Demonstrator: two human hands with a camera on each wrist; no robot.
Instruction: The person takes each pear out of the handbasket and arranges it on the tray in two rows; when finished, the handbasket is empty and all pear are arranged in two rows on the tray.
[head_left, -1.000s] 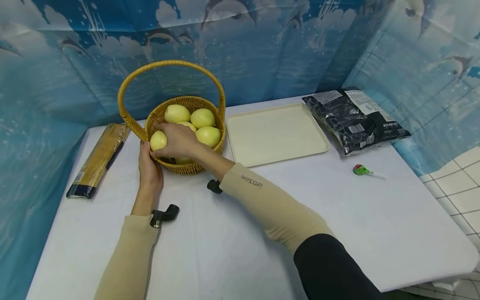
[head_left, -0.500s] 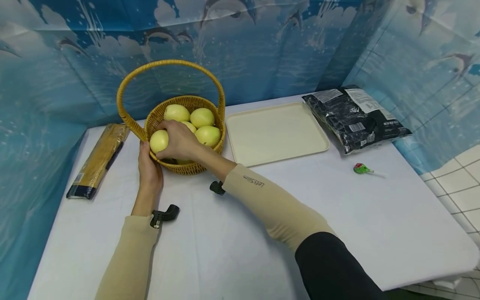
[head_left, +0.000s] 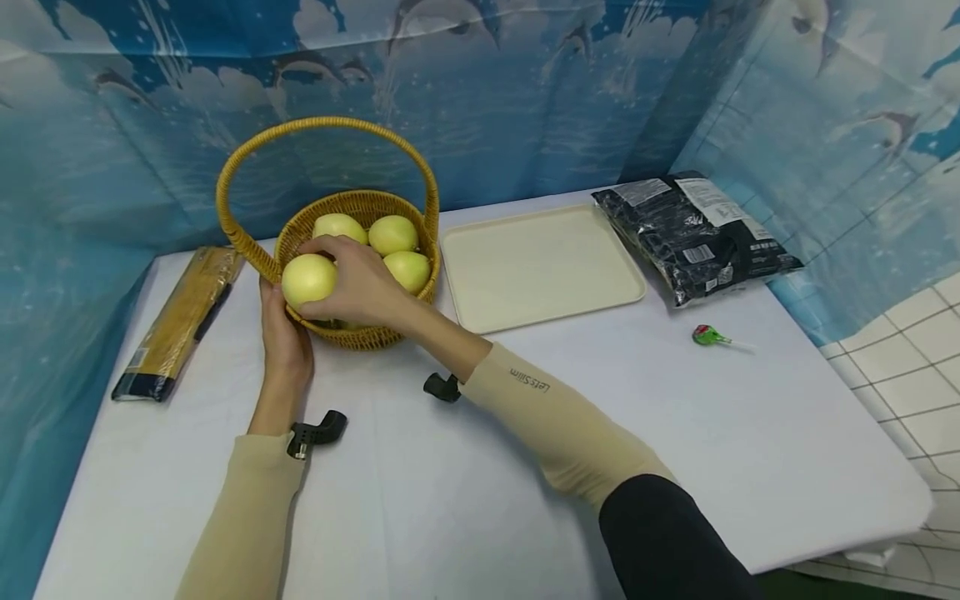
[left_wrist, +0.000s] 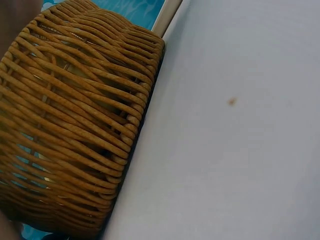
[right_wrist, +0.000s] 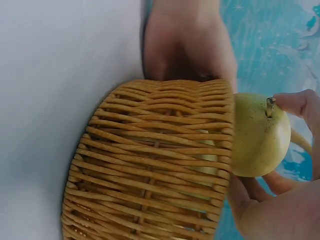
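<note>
A yellow-green pear (head_left: 309,281) is in my right hand (head_left: 363,283), thumb on one side and fingers on the other, at the left rim of a wicker basket (head_left: 367,337). In the right wrist view the pear (right_wrist: 261,135) shows its short stem, with the right thumb beside it. Several more pears (head_left: 393,235) lie in the basket. My left hand (head_left: 287,342) holds the basket's left side below the foot of its tall handle; its fingertips are partly hidden. The left wrist view has the woven wall (left_wrist: 75,115) close up, with blurred parts of the hand at the left edge.
A cream tray (head_left: 543,267) lies right of the basket. Beyond it are a black plastic package (head_left: 701,237) and a green-wrapped lollipop (head_left: 708,336). A long yellow packet (head_left: 180,321) lies on the left. A dolphin-print curtain (head_left: 510,100) hangs behind the white-covered table (head_left: 450,500).
My right hand has lifted the pear from inside the basket up to its left rim. The left hand stays at the basket's side. The head view has shifted slightly.
</note>
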